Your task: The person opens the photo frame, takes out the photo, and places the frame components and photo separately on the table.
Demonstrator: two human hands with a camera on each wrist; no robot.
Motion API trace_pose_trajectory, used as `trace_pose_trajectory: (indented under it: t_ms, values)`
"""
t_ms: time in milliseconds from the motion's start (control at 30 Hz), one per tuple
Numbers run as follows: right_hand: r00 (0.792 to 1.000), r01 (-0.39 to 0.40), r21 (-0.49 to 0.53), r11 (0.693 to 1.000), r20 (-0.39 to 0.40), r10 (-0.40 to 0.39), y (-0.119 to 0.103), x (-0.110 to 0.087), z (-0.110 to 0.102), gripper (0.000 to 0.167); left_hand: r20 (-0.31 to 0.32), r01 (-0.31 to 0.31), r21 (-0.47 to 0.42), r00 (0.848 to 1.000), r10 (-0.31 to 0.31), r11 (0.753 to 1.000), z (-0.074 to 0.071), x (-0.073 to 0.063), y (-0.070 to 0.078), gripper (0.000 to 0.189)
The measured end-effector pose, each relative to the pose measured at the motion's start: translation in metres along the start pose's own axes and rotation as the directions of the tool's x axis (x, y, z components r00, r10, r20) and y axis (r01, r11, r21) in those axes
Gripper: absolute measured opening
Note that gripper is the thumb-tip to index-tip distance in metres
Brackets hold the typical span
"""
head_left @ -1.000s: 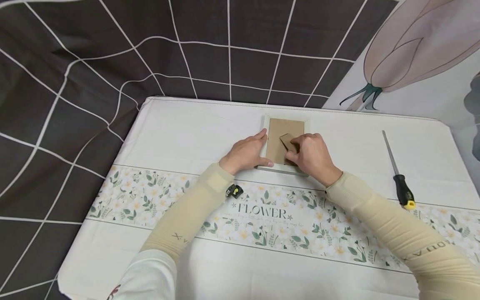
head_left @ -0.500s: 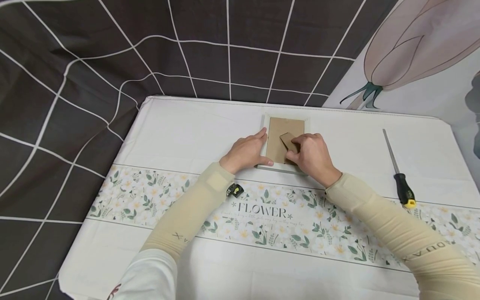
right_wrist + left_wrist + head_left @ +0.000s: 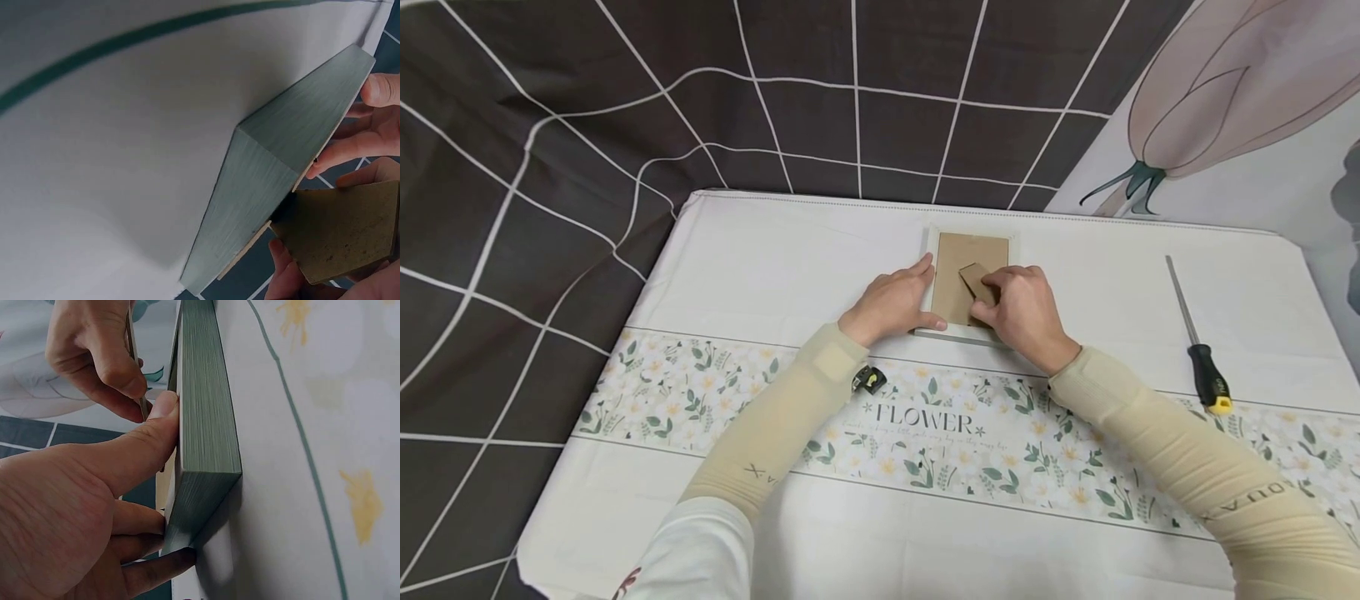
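Observation:
A picture frame (image 3: 958, 333) lies face down on the table, its pale border around a brown backing board (image 3: 973, 248). My left hand (image 3: 891, 307) rests on its near left corner, the thumb on the border and the other fingers along the left side. In the left wrist view the thumb presses at the edge of the greenish frame side (image 3: 209, 394). My right hand (image 3: 1026, 312) pinches the brown easel stand (image 3: 972, 277), which is tilted up from the backing. The right wrist view shows the stand (image 3: 347, 231) between thumb and fingers, close to the frame side.
To the right lies a screwdriver (image 3: 1208, 379) with a long shaft and a black and yellow handle. A small black object with a yellow mark (image 3: 870, 380) is beside the left wrist. A dark grid-patterned curtain (image 3: 820, 125) hangs behind the table's far edge.

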State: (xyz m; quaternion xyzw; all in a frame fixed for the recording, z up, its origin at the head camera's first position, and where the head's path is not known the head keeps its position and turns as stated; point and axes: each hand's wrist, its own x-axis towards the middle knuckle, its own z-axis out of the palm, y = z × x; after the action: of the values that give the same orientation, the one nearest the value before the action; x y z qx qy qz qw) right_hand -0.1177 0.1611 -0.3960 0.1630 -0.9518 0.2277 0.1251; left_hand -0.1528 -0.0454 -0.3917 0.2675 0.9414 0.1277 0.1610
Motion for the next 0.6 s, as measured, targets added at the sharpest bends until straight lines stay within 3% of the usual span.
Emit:
trace_pose_trajectory:
  t_ms: [600]
  values:
    - [1.000,-0.018,0.027,0.999,-0.012,0.018,0.0028,-0.0030,0.0049,0.031,0.003,-0.003,-0.009,1.000,0.003,1.000,0.0019,0.0016,-0.0008,0.101]
